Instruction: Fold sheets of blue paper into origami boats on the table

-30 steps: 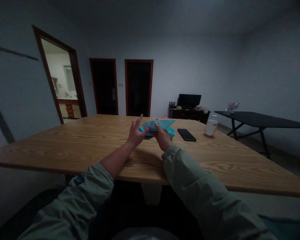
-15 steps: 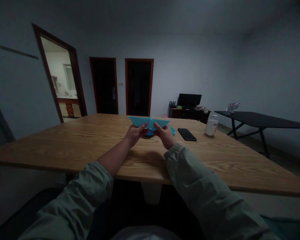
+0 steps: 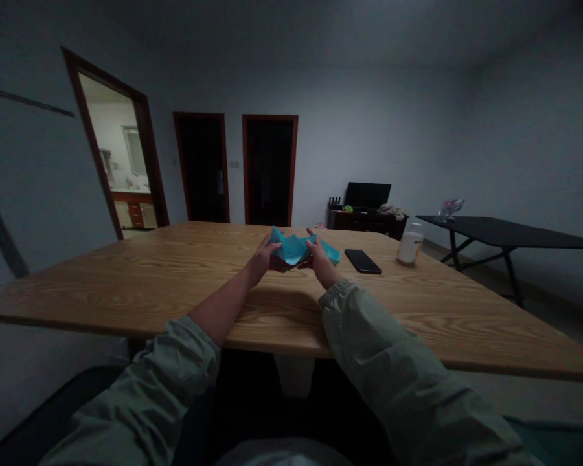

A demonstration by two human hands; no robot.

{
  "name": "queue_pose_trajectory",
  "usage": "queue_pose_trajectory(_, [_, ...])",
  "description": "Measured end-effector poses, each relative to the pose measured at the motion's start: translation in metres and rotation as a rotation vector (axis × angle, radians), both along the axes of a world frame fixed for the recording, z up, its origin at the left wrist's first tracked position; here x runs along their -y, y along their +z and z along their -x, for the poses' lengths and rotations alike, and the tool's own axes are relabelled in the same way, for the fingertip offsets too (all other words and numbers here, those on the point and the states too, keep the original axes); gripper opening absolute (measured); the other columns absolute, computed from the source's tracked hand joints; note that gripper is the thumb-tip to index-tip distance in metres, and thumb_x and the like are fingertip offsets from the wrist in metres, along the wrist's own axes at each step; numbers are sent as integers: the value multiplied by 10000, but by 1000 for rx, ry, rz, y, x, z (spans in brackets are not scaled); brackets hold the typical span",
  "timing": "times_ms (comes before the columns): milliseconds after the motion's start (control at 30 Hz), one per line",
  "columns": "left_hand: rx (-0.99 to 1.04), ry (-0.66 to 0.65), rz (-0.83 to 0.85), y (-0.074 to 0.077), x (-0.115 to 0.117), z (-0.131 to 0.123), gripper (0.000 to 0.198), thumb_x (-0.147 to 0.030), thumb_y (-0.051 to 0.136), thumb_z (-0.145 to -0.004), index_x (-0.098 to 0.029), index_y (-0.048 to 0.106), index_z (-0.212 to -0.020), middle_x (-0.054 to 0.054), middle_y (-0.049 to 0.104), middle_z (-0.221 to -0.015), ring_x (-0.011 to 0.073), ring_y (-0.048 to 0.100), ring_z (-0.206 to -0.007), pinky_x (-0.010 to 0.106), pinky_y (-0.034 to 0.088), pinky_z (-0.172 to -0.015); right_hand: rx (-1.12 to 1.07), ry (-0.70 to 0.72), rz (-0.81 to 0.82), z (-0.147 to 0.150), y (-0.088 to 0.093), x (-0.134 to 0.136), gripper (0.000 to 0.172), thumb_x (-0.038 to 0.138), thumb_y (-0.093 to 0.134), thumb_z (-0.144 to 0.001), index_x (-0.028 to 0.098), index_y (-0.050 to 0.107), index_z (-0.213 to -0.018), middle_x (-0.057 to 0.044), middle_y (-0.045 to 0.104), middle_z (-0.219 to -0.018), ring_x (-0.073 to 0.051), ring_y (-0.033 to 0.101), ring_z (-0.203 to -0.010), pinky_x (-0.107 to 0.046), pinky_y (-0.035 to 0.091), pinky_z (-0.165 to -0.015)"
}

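Between my two hands is a folded sheet of light-blue paper (image 3: 294, 248), held just above the wooden table (image 3: 160, 272). It has pointed corners standing up and a dip in the middle. My left hand (image 3: 263, 256) grips its left side, thumb on the near face and fingers beneath. My right hand (image 3: 317, 257) grips the right side in the same way, with one finger raised behind. Another light-blue paper piece (image 3: 331, 253) lies on the table just beyond my right hand, partly hidden by it.
A black phone (image 3: 363, 261) lies flat to the right of my hands. Farther right stands a white bottle (image 3: 411, 244) with a label. A black folding table (image 3: 505, 232) is beyond the table's right edge. By the back wall, a dark cabinet (image 3: 364, 221) carries a screen (image 3: 368, 195).
The paper was a wide, flat, boat-like shape with long side points. Now it is narrower and bent, with corners up, and my hands have turned to hold its sides.
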State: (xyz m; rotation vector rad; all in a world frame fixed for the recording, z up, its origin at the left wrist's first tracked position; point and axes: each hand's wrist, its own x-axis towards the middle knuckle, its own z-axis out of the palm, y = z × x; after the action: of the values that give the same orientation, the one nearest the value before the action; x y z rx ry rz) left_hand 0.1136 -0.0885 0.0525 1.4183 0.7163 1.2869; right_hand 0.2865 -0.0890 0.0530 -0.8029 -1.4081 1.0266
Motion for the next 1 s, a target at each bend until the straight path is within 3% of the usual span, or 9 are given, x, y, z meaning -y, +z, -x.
queue_pose_trajectory(200, [-237,26,-64,-8,-8,0,357,-417,534,-826,-162,555,-1075,-12,563,-604,121,540,-429,215,401,-421,130,-8,-112,-8,-7,-6,611,344,359,-836,224,377,-1434,-11,552,-822,-133,510,-601,-218,387,-461])
queue_pose_trajectory(300, [-180,57,-141,-9,-12,2,339,-478,588,-812,-153,553,-902,-23,531,-569,112,521,-444,217,410,-440,151,-60,-164,-11,-7,-7,598,386,398,-864,167,389,-1420,21,531,-683,-129,505,-540,-229,397,-476])
queue_pose_trajectory(433, [-99,85,-181,-8,-11,2,461,-591,630,-768,-135,571,-800,-6,556,-598,109,540,-494,222,435,-479,171,-174,-272,-11,-5,-4,642,543,506,-853,141,462,-1352,30,551,-655,-121,516,-525,-235,419,-483])
queue_pose_trajectory(667, [-98,12,-155,-8,-7,0,546,-478,831,-576,-108,677,-947,38,676,-787,130,599,-645,251,501,-610,158,-296,-363,-8,-2,3,593,575,572,-821,136,602,-1218,38,515,-599,-104,469,-513,-224,405,-474])
queue_pose_trajectory(833, [-97,80,-139,-12,-16,2,549,-532,800,-603,-101,688,-925,44,675,-768,147,611,-660,258,505,-600,172,-241,-330,-9,-2,3,518,578,606,-786,136,658,-1051,20,562,-631,-107,500,-539,-221,420,-481])
queue_pose_trajectory(1000, [-7,57,-118,-11,-16,3,569,-516,791,-638,-99,665,-1004,75,693,-881,186,652,-795,315,546,-734,212,-115,-317,-10,-3,3,474,517,683,-749,143,642,-1036,-2,633,-723,-126,569,-628,-239,473,-558])
